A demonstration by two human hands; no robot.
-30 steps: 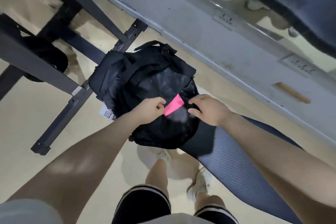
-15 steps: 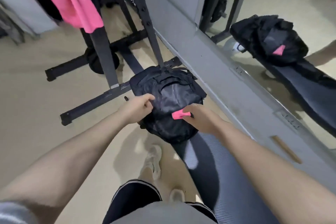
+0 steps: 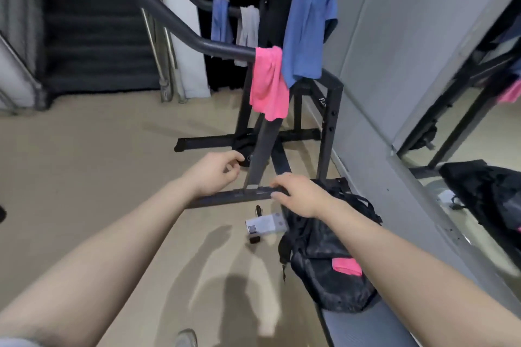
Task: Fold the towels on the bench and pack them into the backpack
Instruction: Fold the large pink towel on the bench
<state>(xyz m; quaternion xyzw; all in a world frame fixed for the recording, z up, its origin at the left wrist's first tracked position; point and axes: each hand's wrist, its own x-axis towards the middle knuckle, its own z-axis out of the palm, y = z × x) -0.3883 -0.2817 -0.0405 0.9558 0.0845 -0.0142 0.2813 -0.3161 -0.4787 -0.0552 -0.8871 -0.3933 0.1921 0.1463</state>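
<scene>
Head view: we find both hands empty and raised, left hand (image 3: pixel 218 173) with fingers loosely curled on nothing, right hand (image 3: pixel 297 194) with fingers relaxed and apart. Below the right wrist lies the backpack (image 3: pixel 327 262) on the desk (image 3: pixel 363 327), a pink folded towel (image 3: pixel 346 266) showing at its pocket. Ahead of both hands, a pink towel (image 3: pixel 267 84) and blue towel (image 3: pixel 307 28) hang over the rack (image 3: pixel 328 121), we judge for collection next. The rack's base bar (image 3: pixel 234 196) crosses directly beneath the hands; a white box (image 3: pixel 265 224) lies on the floor left of the backpack.
</scene>
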